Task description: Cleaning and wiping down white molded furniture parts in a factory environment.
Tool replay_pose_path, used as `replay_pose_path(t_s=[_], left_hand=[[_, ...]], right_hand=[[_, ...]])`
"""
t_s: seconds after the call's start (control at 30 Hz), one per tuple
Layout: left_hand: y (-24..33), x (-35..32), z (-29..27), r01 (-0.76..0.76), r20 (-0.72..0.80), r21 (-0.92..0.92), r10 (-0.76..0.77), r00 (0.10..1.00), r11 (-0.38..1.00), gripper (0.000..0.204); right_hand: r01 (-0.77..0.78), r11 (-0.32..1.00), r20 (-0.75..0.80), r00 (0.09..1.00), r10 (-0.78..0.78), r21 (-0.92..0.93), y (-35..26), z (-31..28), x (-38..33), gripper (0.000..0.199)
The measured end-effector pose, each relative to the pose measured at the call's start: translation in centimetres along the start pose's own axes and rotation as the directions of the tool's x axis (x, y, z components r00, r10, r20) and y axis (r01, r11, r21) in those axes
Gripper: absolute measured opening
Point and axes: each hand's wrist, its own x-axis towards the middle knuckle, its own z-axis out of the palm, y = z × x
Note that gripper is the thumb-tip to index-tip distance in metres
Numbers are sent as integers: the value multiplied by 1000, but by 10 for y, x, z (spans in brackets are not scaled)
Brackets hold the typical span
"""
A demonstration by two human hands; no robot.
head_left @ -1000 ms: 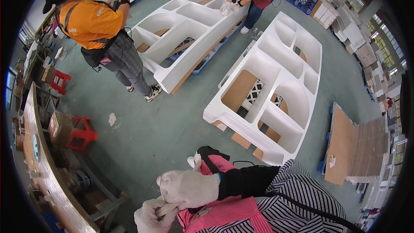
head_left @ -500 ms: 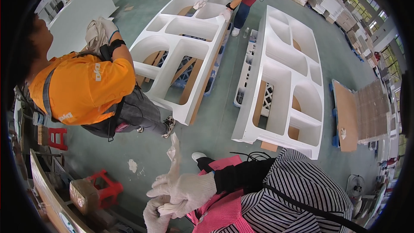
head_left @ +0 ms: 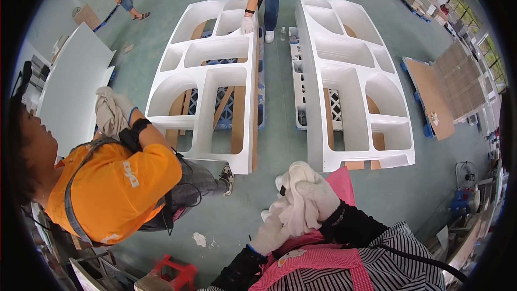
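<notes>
White units (head_left: 201, 80) raised, cloth (head_left: 298, 207) gripped

Both lie on pallets (head_left: 262, 97), upper centre, likely for clearance. Lower centre: left hand (head_left: 271, 234) and right hand (head_left: 321, 198), gloved, both closed around bunched cloth, likely gathered so no end trails.

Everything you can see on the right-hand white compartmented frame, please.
The white, roughly rectangular compartmented frame lies openings-up, its long sides running up the picture. It looks like smooth moulded plastic, though that's unconfirmed. Dividers form straight-sided and curved compartments. Flat brown cardboard-like sheets show beneath, and a whitish plastic pallet juts past its left side. Nobody visibly touches it.
</notes>
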Motion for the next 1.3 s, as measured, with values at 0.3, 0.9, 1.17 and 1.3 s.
replay_pose_path(t_s=[0.3,0.9,1.17,1.3], left_hand=[[28,232,-53,-170,171,-22,171,970,985,41],[172,740,-274,368,557,-665,103,824,650,48],[180,1060,-390,249,87,-771,-290,953,586,31],[169,1189,-422,420,29,-558,-489,872,716,32]], right_hand=[[23,982,-56,998,-13,189,-115,-88,137,36],[155,978,-277,954,-112,140,-423,-214,460,32],[10,961,-325,942,84,276,-510,-302,675,17],[-238,947,-405,861,309,215,-532,-373,782,17]])
